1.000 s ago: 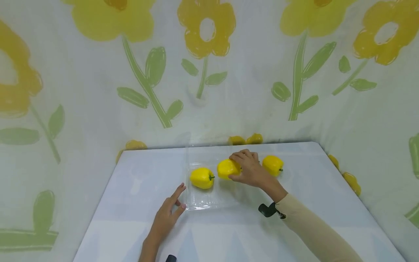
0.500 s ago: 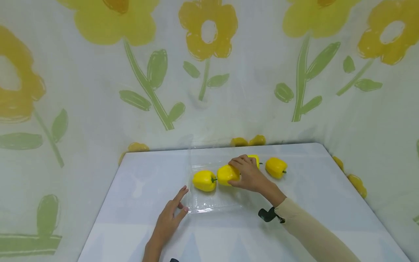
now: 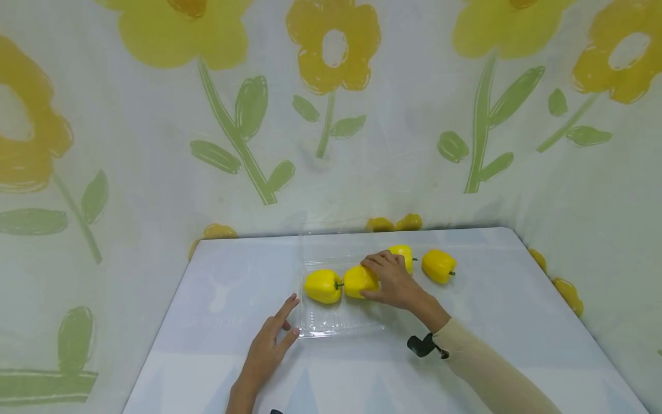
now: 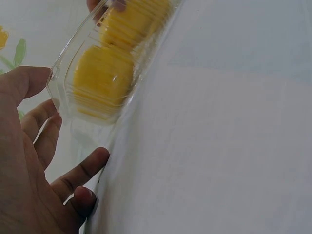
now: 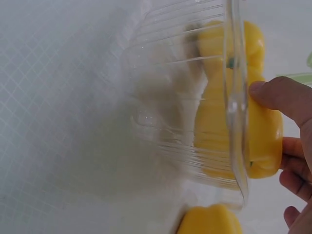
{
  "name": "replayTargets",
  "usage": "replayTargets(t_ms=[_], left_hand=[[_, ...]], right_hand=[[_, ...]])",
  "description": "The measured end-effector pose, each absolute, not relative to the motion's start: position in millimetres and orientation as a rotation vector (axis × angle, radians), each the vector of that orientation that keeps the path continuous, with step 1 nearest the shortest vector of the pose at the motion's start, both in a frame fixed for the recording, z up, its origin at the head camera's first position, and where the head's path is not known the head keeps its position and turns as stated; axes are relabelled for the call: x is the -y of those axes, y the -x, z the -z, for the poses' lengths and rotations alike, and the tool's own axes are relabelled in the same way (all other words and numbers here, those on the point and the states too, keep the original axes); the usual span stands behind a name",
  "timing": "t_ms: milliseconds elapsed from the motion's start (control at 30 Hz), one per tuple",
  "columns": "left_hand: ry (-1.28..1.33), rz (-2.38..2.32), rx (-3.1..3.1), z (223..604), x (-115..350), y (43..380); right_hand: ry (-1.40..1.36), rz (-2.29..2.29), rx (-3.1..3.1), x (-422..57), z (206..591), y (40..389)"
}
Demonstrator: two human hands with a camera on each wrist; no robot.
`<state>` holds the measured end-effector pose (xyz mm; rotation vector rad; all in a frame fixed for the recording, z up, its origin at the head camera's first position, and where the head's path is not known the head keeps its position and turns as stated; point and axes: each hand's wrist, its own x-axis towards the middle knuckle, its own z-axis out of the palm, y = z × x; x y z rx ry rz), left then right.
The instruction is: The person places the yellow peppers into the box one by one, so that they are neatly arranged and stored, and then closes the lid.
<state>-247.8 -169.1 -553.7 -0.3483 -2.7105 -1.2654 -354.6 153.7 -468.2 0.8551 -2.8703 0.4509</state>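
My right hand grips a yellow bell pepper inside a clear plastic container. In the right wrist view, the thumb presses on this pepper's side above the container's rim, with fingers on its far side. Beside it in the container lies another yellow bell pepper, its green stem pointing at the gripped one. My left hand is at the container's near left corner, fingers extended. The left wrist view has its thumb touching the rim and other fingers along the outer wall.
Two more yellow bell peppers lie on the table to the right of the container: one partly behind my right hand, the other farther right. A flower-patterned cloth hangs beyond the white table.
The right hand has lowered slightly with its pepper, now close against the other pepper in the container. The left hand stays at the corner. The head view has shifted a little.
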Motion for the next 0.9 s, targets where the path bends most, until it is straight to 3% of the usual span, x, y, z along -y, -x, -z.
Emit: replayTargets(t_ms=[900], left_hand=[[0.376, 1.241, 2.695, 555.3, 169.3, 247.7]], right_hand=[[-0.844, -0.603, 2.835, -155.6, 484.0, 359.1]])
